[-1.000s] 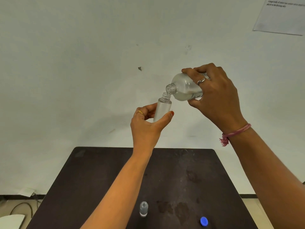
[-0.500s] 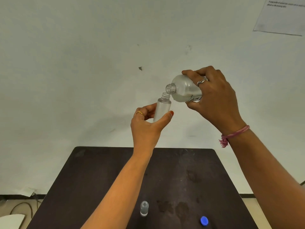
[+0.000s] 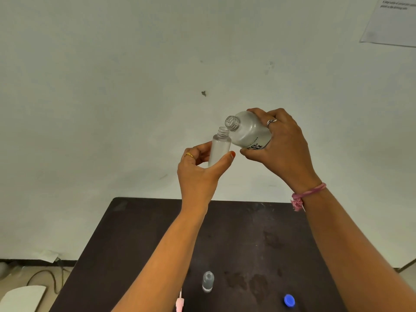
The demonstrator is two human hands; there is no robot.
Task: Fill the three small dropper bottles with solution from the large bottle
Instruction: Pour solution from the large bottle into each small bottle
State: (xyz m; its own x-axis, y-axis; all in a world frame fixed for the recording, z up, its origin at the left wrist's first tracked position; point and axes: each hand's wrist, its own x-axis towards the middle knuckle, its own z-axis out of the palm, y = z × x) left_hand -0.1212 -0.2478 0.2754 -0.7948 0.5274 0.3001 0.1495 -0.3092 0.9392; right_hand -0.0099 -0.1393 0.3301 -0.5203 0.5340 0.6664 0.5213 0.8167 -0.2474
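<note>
The small frosted plastic dropper bottle [image 3: 219, 147], uncapped, sat upright in the left hand's [image 3: 199, 174] grip; the right hand [image 3: 282, 152] gripped the large frosted bottle [image 3: 248, 131] tilted just beside it. A capped bottle [image 3: 208, 281] on the dark worktop [image 3: 139, 239] suggested filling was midway.

Large bottle [image 3: 249, 131] in right hand [image 3: 283, 149]: frosted translucent white, black lettering near its base. Small dropper bottle [image 3: 219, 147] in left hand [image 3: 200, 174]: same frosted white, neck clear. Left thumbnail [image 3: 233, 154] painted orange-red; gold ring [image 3: 188, 155] on that hand, silver ring [image 3: 271, 121] on the right. Pink thread band [image 3: 308, 194] at right wrist. Surface [image 3: 139, 239] below hands: dark brown, blotchy stains. On it: clear-grey capped bottle [image 3: 208, 281], blue cap [image 3: 289, 300], pale pink item [image 3: 179, 303].
</note>
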